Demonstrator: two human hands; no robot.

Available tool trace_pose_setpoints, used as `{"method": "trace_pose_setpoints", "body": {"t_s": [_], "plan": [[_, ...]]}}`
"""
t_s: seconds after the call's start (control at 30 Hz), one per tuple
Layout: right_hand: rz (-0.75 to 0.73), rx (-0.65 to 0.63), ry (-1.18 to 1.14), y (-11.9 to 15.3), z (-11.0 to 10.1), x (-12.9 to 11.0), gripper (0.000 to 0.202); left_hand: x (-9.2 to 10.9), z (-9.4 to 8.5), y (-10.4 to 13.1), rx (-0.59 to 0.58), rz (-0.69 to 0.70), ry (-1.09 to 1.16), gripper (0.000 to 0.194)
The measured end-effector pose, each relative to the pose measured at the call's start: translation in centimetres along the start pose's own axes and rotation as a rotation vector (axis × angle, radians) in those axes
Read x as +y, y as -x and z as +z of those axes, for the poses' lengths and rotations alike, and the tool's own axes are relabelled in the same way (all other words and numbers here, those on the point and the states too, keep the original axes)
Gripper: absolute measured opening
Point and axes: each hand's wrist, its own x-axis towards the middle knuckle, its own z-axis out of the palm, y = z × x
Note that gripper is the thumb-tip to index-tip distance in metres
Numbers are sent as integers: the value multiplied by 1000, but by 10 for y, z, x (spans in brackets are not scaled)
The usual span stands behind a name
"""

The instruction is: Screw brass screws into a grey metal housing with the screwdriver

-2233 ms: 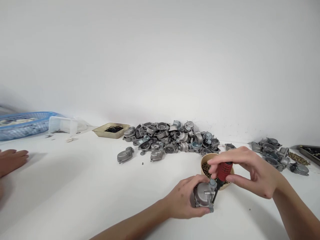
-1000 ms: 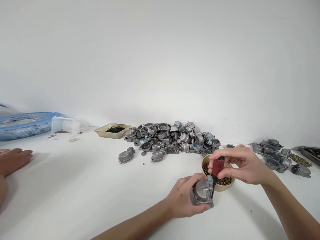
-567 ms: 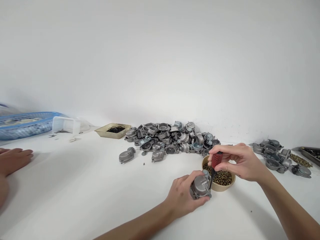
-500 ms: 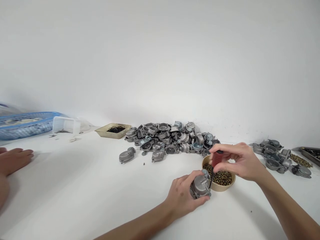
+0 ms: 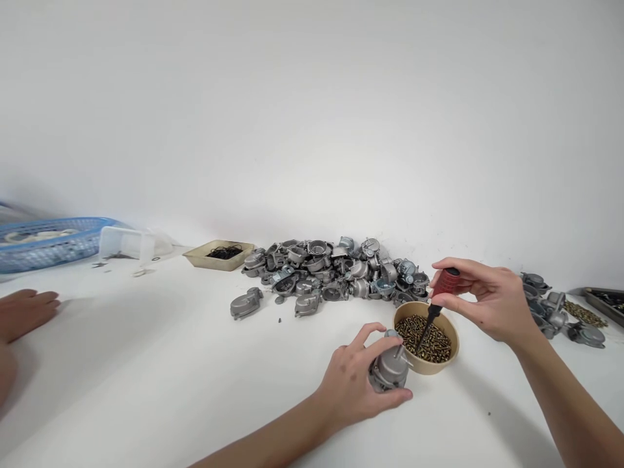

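Note:
My left hand (image 5: 358,374) is wrapped round a grey metal housing (image 5: 391,369) on the white table, thumb at its lower side and fingers over its top. Between the thumb and fingers of my right hand (image 5: 487,300) is a screwdriver with a red and black handle (image 5: 446,283). Its dark shaft slants down to the left, and the tip is over or among the brass-coloured screws (image 5: 433,344) in a round tan bowl (image 5: 426,368). The bowl stands just right of the housing.
Behind lies a large pile of metal housings (image 5: 316,263); a smaller pile (image 5: 553,312) is at the right. A tan tray (image 5: 209,262) holds black rings. Further left are a white container (image 5: 121,245) and blue basket (image 5: 73,250). Another person's hand (image 5: 32,312) rests at the left edge.
The screwdriver has moved from the housing to the screws in the bowl, with my right hand shifting right. The housing has turned and my left fingers have shifted on it.

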Motion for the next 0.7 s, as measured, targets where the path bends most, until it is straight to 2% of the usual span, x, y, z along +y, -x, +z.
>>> {"method": "trace_pose_setpoints", "body": {"t_s": [0.17, 0.4, 0.53, 0.7], "plan": [[-30, 4, -100, 0, 13, -14, 33, 4, -6, -1, -83, -47, 86, 74], [-89, -106, -169, 2, 29, -26, 40, 9, -12, -2, -139, -48, 432, 62], [-63, -130, -189, 2, 35, -21, 37, 9, -7, 2, -146, -72, 453, 67], [-26, -161, -173, 4, 37, -18, 33, 10, -5, 2, -141, -60, 453, 64]]}}
